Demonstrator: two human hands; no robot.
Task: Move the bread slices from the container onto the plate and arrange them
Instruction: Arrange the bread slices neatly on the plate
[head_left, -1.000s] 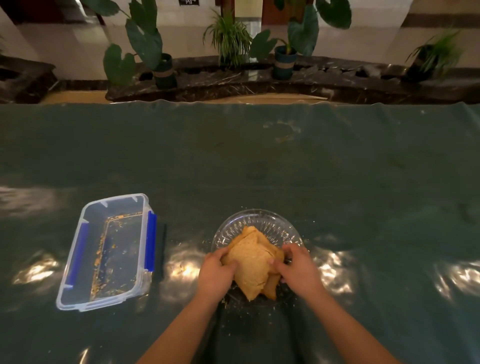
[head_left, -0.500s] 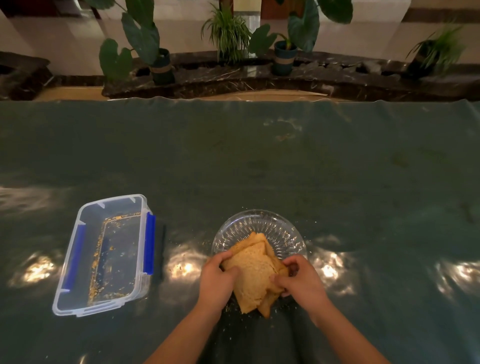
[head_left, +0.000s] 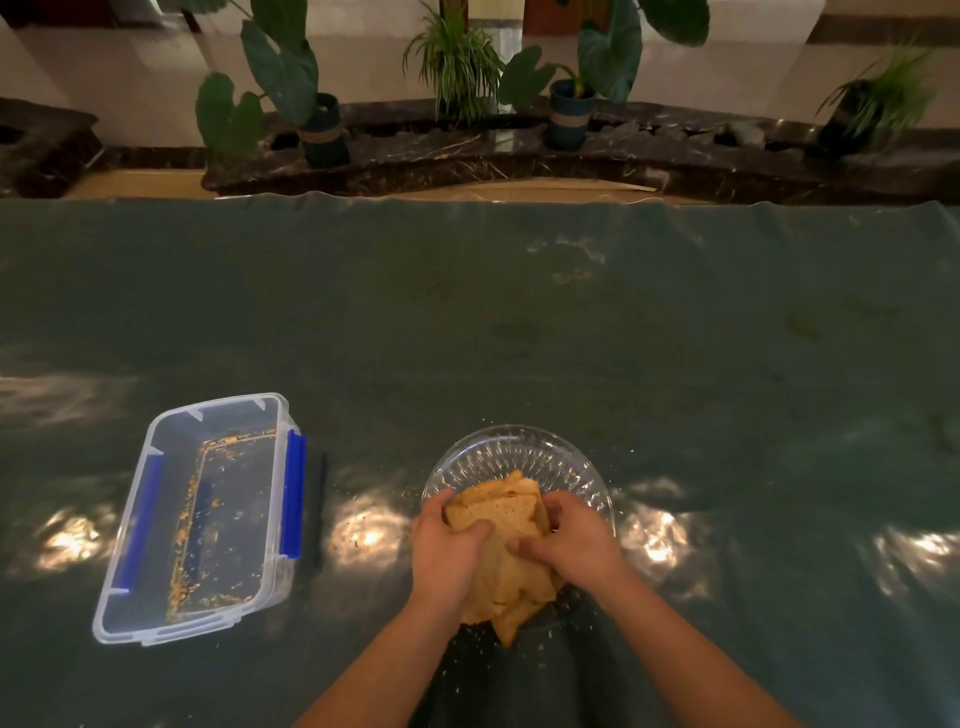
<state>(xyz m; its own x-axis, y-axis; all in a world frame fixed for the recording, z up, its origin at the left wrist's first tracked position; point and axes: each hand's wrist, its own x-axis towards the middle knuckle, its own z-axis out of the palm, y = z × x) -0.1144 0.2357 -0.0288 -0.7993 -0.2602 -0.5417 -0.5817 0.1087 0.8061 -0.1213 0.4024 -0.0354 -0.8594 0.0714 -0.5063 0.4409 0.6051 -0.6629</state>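
Your left hand (head_left: 448, 551) and right hand (head_left: 574, 543) are gripping the stacked bread slices (head_left: 506, 545) between them, pressing both sides over the glass plate (head_left: 519, 452).

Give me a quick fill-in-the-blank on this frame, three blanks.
1. The clear plastic container with blue clips holds only ____.
2. The stack of brown bread slices sits on the ribbed ____ plate.
3. The left hand and right hand both grip the ____.

Missing words: crumbs; glass; bread
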